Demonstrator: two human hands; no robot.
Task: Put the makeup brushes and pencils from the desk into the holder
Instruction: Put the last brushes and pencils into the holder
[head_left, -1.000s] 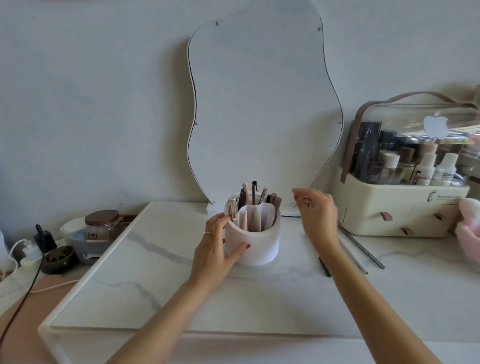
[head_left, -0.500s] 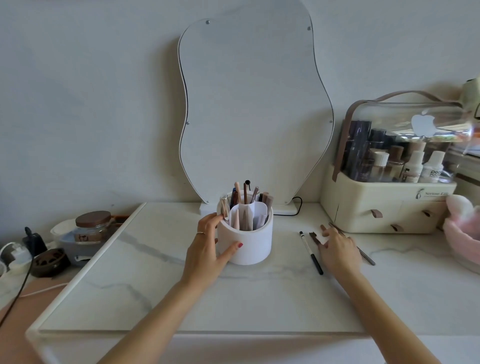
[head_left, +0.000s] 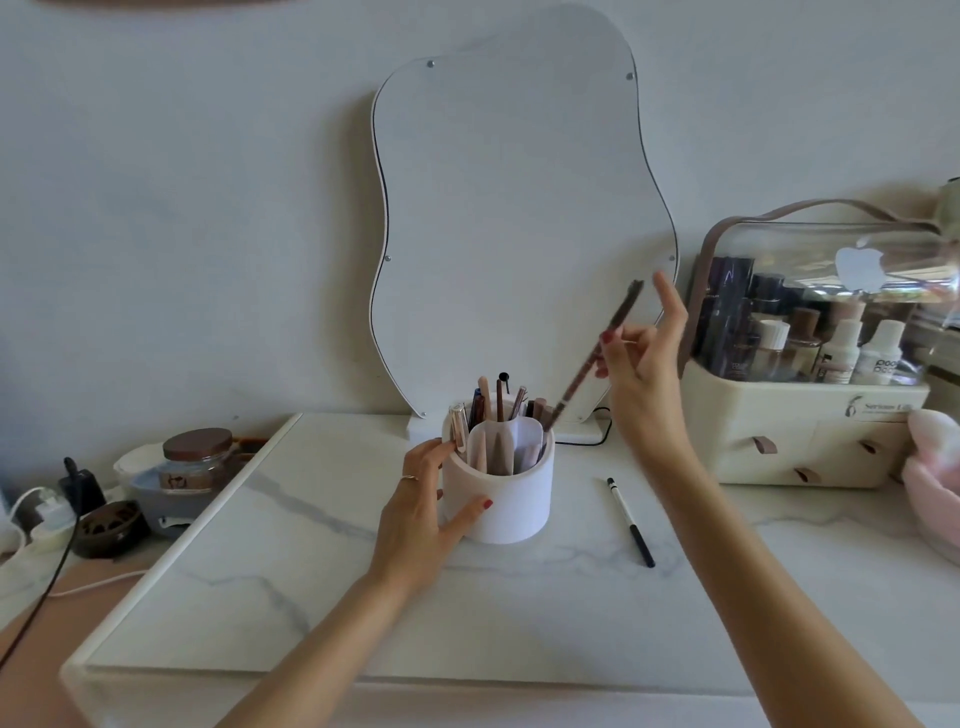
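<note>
A white round holder (head_left: 506, 506) stands mid-desk with several brushes and pencils upright in its compartments. My left hand (head_left: 423, 512) wraps its left side, thumb on the front wall. My right hand (head_left: 644, 358) is raised to the right of the holder and pinches a long brown makeup brush (head_left: 589, 361) between thumb and fingers. The brush slants, its lower end at the holder's right rim, its bristle end up near the mirror. A black-and-white pencil (head_left: 629, 521) lies flat on the desk to the right of the holder.
A wavy mirror (head_left: 519, 208) leans on the wall behind the holder. A cream cosmetics organiser (head_left: 810, 431) with bottles stands at the right, a pink item (head_left: 935, 483) beside it. At the left are a lidded jar (head_left: 196, 460), a plug and cables.
My right hand went from above the holder down to the desk at the right, picked up the brown brush and lifted it to the holder's rim. My left hand stayed on the holder.
</note>
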